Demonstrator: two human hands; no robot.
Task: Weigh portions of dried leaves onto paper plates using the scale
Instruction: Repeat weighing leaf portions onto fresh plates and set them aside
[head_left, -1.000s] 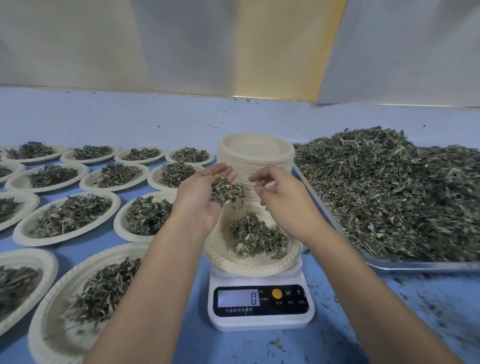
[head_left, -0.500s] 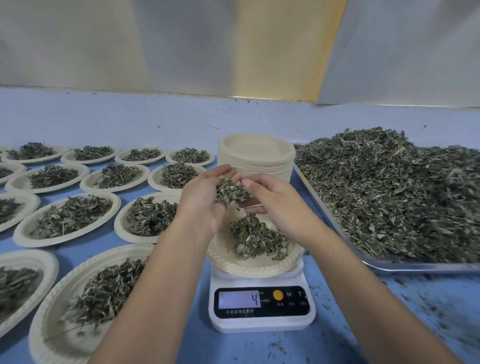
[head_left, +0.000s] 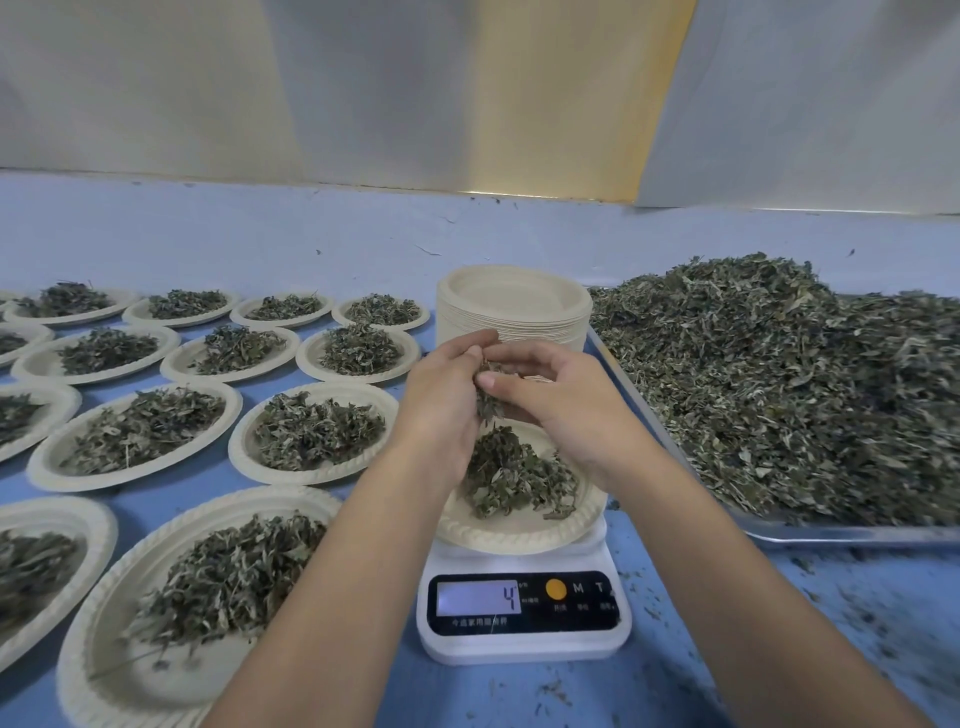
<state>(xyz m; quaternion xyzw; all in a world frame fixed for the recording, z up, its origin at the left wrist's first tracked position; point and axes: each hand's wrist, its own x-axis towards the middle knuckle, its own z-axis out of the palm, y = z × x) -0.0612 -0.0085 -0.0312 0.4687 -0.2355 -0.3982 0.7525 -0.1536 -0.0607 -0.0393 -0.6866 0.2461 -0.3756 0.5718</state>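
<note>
Seen from my head camera, both my hands meet over the middle of the blue table top (head_left: 857, 623). My left hand (head_left: 441, 410) is cupped, with its fingers curled round a small clump of dried green leaves (head_left: 488, 402). My right hand (head_left: 566, 410) is just to the right of it, thumb and fingertips pinching at that same clump. The two hands touch at the fingertips.

They hang just above a round cream paper plate (head_left: 519, 536), which sits on a white digital kitchen scale (head_left: 524, 647) near me. A low mound of leaves (head_left: 514, 478) lies in the plate, right under the clump. The lit display (head_left: 478, 597) on the scale's black front panel reads 4. A round orange button (head_left: 556, 588) is just to its right.

Just beyond my hands, farther off, stands a tall stack of empty cream paper plates (head_left: 514, 304). To the right of the stack and the scale, a shallow metal tray (head_left: 831, 533) carries a big loose heap of dried leaves (head_left: 779, 379). The heap covers nearly all of the tray.

Left of the scale, many filled paper plates (head_left: 311, 434) lie in rows from the near edge to the far side. Each holds its own portion of leaves. Small leaf crumbs are scattered on the table around the near right of the scale.
</note>
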